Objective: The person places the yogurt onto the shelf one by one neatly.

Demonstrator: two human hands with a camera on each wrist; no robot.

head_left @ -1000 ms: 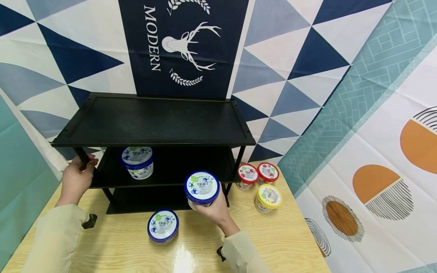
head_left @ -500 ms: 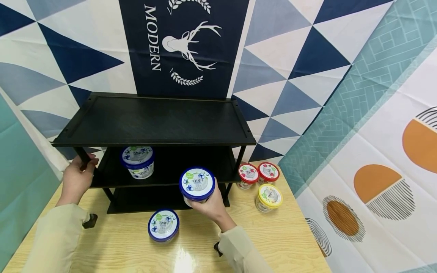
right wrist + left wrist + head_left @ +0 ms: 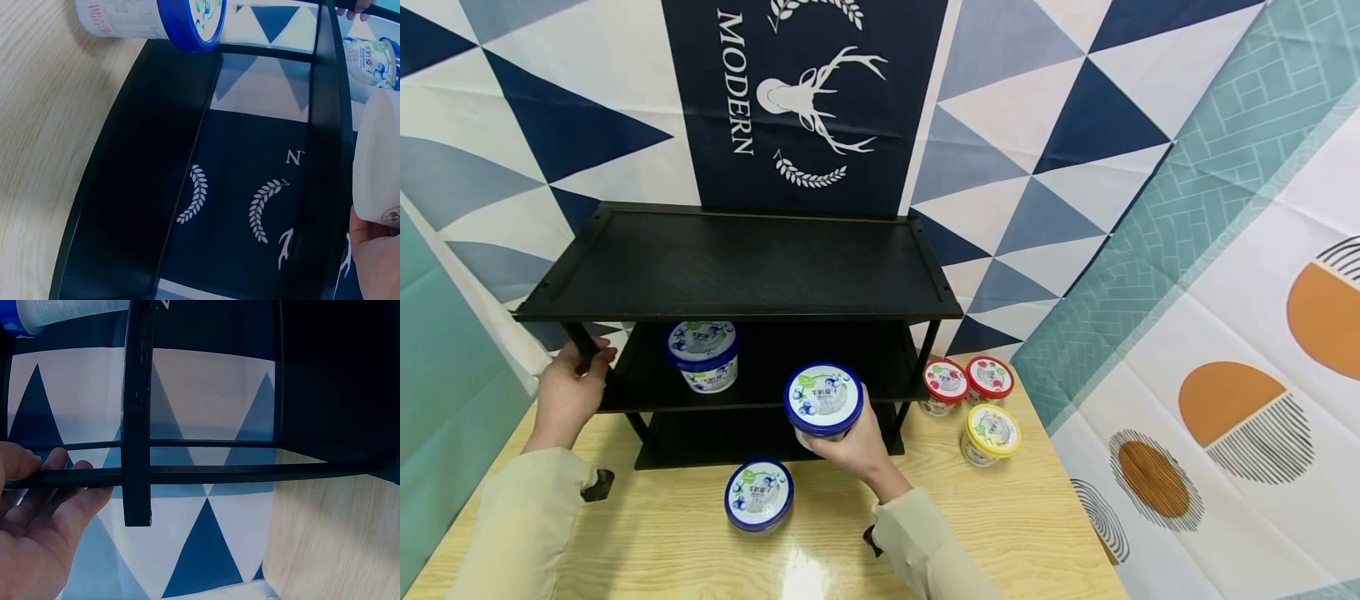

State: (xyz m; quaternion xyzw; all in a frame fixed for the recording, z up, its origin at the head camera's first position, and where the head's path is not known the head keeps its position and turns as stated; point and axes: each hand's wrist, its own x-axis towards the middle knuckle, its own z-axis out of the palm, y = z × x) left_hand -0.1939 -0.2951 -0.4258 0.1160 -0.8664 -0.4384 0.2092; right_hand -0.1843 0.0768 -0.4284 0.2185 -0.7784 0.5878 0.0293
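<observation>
My left hand [image 3: 568, 396] grips the left front post [image 3: 69, 479] of a black three-tier shelf rack [image 3: 737, 267]; in the left wrist view its thumb and fingers [image 3: 81, 503] curl round that post. In my right hand [image 3: 859, 450] is a white tub with a blue lid [image 3: 823, 400] and blueberry print, held by its side, lid up, in front of the middle shelf's front edge. A matching blue-lidded tub [image 3: 702, 357] stands at the left on the middle shelf. Another blue-lidded tub [image 3: 759, 496] stands on the table before the rack.
To the right of the rack, two red-lidded tubs [image 3: 945, 382] and a yellow-lidded tub [image 3: 991, 432] stand on the wooden table [image 3: 1000, 525]. A patterned cloth wall [image 3: 1000, 108] rises right behind the rack. The top shelf overhangs the middle one.
My right hand has carried its blue-lidded tub leftward and slightly up, along the front of the rack. The left hand stays on the post, and the other tubs have not moved.
</observation>
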